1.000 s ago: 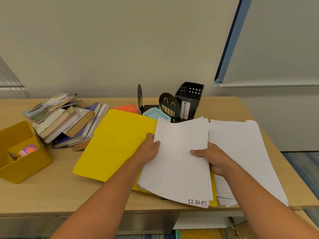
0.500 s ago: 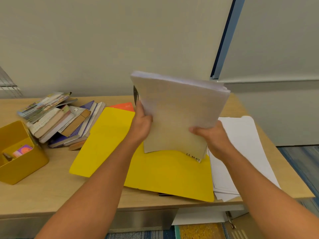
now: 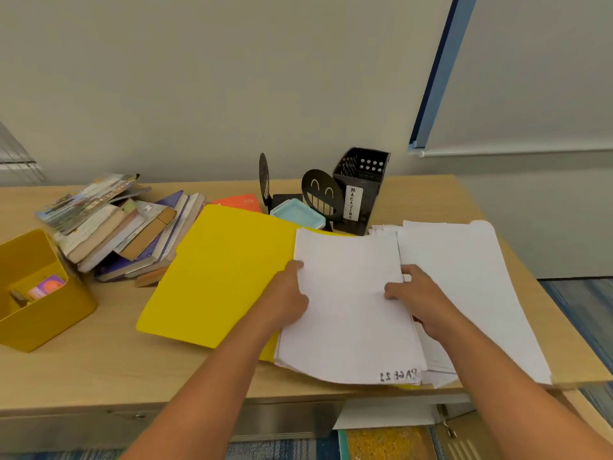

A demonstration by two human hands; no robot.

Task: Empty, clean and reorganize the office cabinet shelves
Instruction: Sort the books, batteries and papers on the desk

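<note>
White sheets form the paper stack (image 3: 348, 303), lying flat on the open yellow folder (image 3: 219, 277) on the desk (image 3: 83, 366), long axis running from the near edge toward the wall; upside-down handwriting at its near corner seems to read "PAGE 23"; the black bin (image 3: 361, 187) is labelled "MAGAZINE". The left hand (image 3: 287, 300) grips the stack's left edge, the right hand (image 3: 421, 297) its right edge — half a second ago both held it upright in the air.
</note>
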